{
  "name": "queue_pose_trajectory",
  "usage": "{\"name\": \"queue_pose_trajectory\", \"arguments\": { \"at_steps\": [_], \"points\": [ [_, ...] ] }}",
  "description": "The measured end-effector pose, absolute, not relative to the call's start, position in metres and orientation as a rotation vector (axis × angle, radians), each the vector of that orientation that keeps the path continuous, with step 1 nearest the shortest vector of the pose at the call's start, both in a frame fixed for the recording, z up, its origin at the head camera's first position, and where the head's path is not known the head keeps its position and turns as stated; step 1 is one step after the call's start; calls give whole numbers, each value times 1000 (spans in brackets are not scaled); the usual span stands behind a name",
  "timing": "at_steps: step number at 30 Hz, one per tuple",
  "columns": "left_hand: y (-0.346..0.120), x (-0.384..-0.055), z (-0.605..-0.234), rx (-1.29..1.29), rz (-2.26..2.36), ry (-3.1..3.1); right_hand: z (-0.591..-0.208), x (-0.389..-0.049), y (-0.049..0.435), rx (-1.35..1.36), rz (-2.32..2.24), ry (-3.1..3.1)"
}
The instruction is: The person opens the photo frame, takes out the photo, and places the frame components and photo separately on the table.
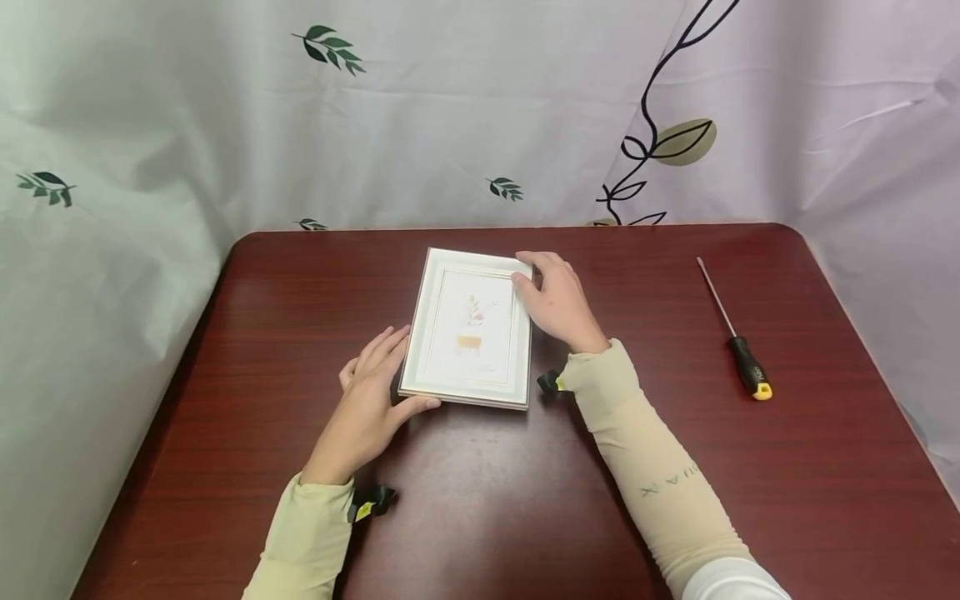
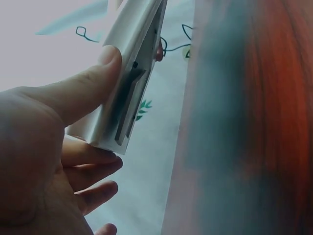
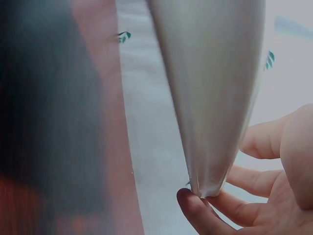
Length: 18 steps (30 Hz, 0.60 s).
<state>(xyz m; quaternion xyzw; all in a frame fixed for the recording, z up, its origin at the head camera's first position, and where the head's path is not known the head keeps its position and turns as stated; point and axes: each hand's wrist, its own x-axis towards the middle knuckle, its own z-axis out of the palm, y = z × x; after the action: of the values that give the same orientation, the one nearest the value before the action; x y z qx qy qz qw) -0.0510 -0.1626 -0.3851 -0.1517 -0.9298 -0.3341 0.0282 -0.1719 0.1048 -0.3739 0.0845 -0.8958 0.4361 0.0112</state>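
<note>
A white picture frame [image 1: 433, 317], with a pale print of a small orange pot and flowers, is held face up and slightly tilted over the middle of the table. My left hand [image 1: 363, 412] grips its near left corner, thumb along the near edge and fingers at the left side. At the far right corner my right hand [image 1: 558, 304] holds the frame by its side. In the left wrist view, the frame's edge [image 2: 129, 36] and part of its recessed back show beside the thumb. The right wrist view has fingertips touching the frame's corner [image 3: 210, 122].
On the right of the dark red wooden table [image 1: 285, 317] lies a screwdriver [image 1: 746, 367] with a black and yellow handle. A pale curtain [image 1: 420, 108] with leaf patterns hangs behind the table. Small black devices sit at both wrists.
</note>
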Motion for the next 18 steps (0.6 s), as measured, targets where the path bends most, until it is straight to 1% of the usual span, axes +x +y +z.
{"name": "queue_pose_trajectory", "arguments": {
  "at_steps": [18],
  "points": [
    [-142, -57, -387, -459, -1279, -2701, -375, -170, 118, 114, 1448, -2722]
  ]
}}
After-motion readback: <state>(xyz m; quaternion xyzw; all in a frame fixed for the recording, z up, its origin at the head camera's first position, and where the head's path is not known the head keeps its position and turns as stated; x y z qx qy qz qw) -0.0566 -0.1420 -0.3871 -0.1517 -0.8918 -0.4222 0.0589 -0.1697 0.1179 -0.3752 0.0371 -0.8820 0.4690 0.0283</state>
